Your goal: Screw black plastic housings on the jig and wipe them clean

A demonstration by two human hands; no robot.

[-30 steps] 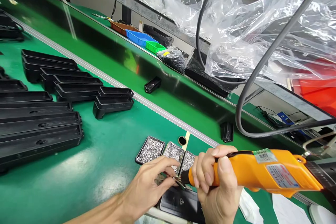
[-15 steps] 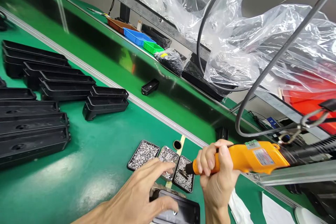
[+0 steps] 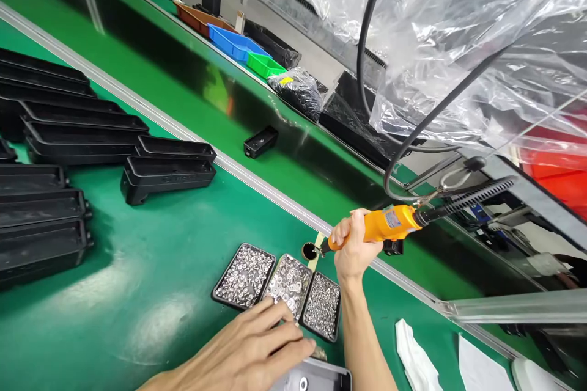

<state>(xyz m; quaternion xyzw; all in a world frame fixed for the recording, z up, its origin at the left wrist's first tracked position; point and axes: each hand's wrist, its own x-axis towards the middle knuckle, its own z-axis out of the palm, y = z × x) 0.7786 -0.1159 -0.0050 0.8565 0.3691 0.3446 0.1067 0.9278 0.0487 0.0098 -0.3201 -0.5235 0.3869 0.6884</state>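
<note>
Right hand point(image 3: 355, 244): fingers wrapped round the orange driver point(image 3: 387, 224). Just changed: its nose has left the right tray for the small round cup point(image 3: 306, 250), at nine o'clock from the knuckles. I take that as a stop away from the black housing point(image 3: 323, 379), which sits at four o'clock of the left hand point(image 3: 261, 348). Tip too small to read.

Left fingers bent, close together, over the middle tray's near edge; thumb hidden, can't tell whether they pinch anything.

Trays, clockwise from that hand: left tray point(image 3: 232, 304) at eleven, silver screws; middle tray point(image 3: 306, 294) at twelve, flat silver pieces; right tray point(image 3: 338, 317) at two, smaller silver bits.

Farther, ten o'clock: open-topped black casings point(image 3: 169, 174). Eleven: blue bin point(image 3: 229, 49), contents unseen.
</note>
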